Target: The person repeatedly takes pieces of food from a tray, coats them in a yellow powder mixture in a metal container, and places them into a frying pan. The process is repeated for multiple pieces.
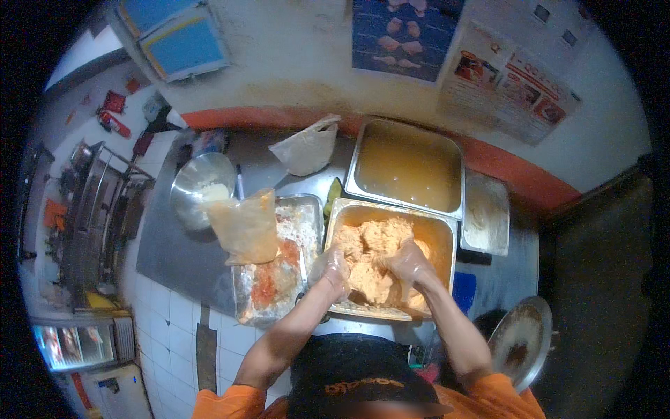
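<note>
Before me is a deep rectangular steel pan (454,251) holding large pieces of food in a wet, pale orange coating (387,233). My left hand (335,269), in a clear plastic glove, grips the left side of the coated mass, near the pan's left wall. Opposite it, my right hand (411,264), gloved the same way, is closed around the right side of the mass. The coating and the gloves hide most of my fingertips. More coated pieces lie below and between my hands.
Behind stands a steel pan of brownish liquid (408,204). At left are a stained tray (314,209) with scissors (303,267), a plastic bag (248,230), a steel bowl (193,183) and a pale bag (309,149). A shallow pan (484,209) and a round metal vessel (523,340) sit right.
</note>
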Demonstrator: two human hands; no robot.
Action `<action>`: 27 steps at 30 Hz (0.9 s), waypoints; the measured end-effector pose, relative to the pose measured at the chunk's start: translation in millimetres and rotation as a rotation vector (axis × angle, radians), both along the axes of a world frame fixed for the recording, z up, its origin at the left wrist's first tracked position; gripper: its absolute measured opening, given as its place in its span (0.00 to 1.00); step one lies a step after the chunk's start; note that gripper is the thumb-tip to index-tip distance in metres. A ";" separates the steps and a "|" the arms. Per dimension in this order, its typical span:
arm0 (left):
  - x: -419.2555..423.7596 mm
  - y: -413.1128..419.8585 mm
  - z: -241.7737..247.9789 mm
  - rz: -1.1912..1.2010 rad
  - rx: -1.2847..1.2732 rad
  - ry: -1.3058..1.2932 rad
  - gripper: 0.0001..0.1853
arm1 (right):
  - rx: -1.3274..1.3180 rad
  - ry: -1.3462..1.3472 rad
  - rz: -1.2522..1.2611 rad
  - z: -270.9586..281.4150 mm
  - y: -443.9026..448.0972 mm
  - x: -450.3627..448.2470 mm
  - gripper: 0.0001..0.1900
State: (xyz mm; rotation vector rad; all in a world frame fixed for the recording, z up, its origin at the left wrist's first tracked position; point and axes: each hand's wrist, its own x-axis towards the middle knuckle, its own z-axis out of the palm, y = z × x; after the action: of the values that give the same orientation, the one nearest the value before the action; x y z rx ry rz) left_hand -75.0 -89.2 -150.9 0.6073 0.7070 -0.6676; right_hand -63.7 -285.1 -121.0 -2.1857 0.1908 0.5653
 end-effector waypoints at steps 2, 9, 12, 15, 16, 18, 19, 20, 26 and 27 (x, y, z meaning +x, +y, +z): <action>-8.9 1.7 9.9 0.002 0.040 -0.035 0.27 | 0.099 0.016 0.102 31.0 -29.5 -4.6 0.38; -6.0 -3.0 -14.9 -0.176 0.091 0.139 0.27 | -0.214 0.412 0.021 -7.9 -41.8 -5.6 0.48; 0.3 -22.6 -45.8 -0.235 0.253 -0.037 0.27 | -0.122 0.378 -0.043 -39.3 -10.3 -11.9 0.44; -3.2 -26.8 -60.7 -0.309 0.133 -0.094 0.25 | -0.028 0.243 -0.064 -24.5 0.0 -13.0 0.48; -8.7 -23.2 -62.0 -0.327 0.121 -0.090 0.25 | -0.204 0.323 0.006 -11.9 -1.5 -9.1 0.49; -13.7 -8.9 -62.3 -0.291 -0.036 0.051 0.24 | -0.004 0.119 -0.058 25.3 -21.8 -22.4 0.48; -16.6 -1.9 -63.1 -0.246 0.037 0.056 0.25 | 0.135 -0.041 -0.047 39.9 -31.0 -31.3 0.47; -19.7 5.4 -64.8 -0.202 0.112 0.059 0.25 | 0.224 0.034 -0.131 47.4 -38.5 -33.1 0.48; -12.5 -1.8 -85.8 -0.402 0.519 -0.189 0.32 | -0.406 0.547 0.125 -2.7 -34.6 -41.6 0.49; -9.4 -8.2 -84.6 -0.389 0.479 -0.267 0.33 | -0.309 0.549 0.037 -13.7 -30.3 -39.2 0.49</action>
State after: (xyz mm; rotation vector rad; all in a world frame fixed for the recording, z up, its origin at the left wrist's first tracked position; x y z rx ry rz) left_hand -84.4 -97.4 -235.4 1.2740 0.4995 -0.7591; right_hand -102.9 -315.4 -134.7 -2.2792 0.5607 1.2185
